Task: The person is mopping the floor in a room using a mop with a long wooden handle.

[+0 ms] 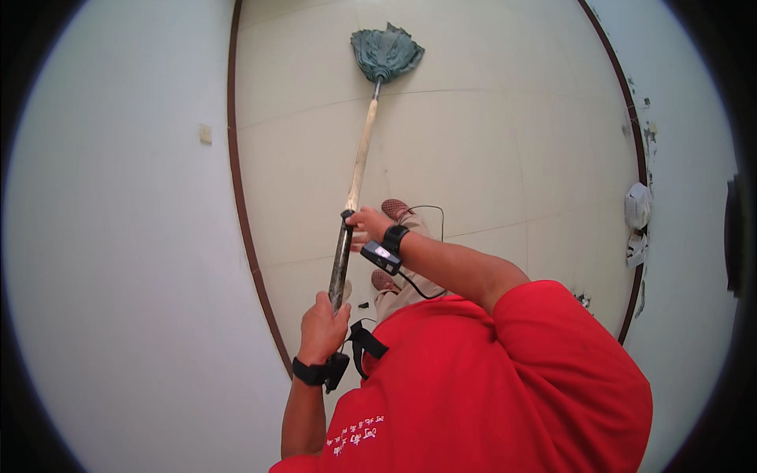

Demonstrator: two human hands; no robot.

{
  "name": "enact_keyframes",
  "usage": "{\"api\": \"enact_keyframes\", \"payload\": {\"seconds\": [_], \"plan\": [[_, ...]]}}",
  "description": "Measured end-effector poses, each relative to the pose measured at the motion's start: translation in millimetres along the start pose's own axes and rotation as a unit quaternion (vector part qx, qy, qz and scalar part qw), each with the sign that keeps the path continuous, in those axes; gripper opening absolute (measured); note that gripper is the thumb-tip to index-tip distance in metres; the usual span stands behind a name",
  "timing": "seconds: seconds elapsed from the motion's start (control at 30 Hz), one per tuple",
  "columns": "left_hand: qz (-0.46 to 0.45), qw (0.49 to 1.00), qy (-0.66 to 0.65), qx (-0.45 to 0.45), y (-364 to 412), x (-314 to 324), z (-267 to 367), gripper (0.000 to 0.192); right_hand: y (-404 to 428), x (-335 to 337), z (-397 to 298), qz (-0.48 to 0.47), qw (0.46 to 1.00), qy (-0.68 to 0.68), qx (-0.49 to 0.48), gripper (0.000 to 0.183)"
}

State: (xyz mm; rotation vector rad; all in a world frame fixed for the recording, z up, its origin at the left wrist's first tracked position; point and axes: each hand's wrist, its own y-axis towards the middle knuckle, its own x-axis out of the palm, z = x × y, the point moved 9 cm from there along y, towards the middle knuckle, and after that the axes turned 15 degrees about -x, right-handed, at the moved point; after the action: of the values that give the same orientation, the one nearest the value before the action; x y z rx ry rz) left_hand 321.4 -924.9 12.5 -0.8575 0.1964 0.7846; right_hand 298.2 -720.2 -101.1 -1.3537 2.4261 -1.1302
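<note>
A mop with a wooden handle (362, 151) and a grey-green cloth head (387, 52) slants across the floor, its head spread on the tiles at the top. My left hand (324, 328) grips the dark, worn upper end of the handle near its tip. Further along, my right hand (371, 224) holds the handle loosely at a black collar (348, 216) where the dark part meets the pale wood; some of its fingers are blurred and partly off the handle. Both wrists wear black straps with small devices, and a cable runs from the right one.
A white wall (118, 236) with a socket plate (205, 134) and dark brown skirting (236, 171) runs along the left. White plastic bags (637, 207) lie against the right wall's skirting. My shoes (395, 209) stand on beige tiles, near a small black scrap (363, 305).
</note>
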Motion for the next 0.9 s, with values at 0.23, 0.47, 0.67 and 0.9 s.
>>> {"api": "enact_keyframes", "payload": {"seconds": [0.23, 0.47, 0.67, 0.9], "plan": [[-0.067, 0.996, -0.008, -0.052, -66.6, -12.1, -17.4, 0.031, -44.5, 8.6, 75.1, -0.01, 0.985, 0.087, 0.146, 0.019], [0.072, 0.994, -0.071, 0.047, -66.8, -51.3, 11.9, 0.037, -31.4, 20.8, 52.5, 0.038, 0.977, 0.139, 0.158, 0.016], [0.205, 0.944, -0.21, 0.149, -64.9, -70.3, 49.6, 0.02, -20.0, 21.7, 21.2, 0.013, 0.983, 0.135, 0.127, 0.012], [0.19, 0.913, -0.277, 0.231, -77.7, -68.9, 53.4, 0.02, -26.2, 37.8, 3.4, -0.087, 0.982, 0.118, 0.12, 0.021]]}}
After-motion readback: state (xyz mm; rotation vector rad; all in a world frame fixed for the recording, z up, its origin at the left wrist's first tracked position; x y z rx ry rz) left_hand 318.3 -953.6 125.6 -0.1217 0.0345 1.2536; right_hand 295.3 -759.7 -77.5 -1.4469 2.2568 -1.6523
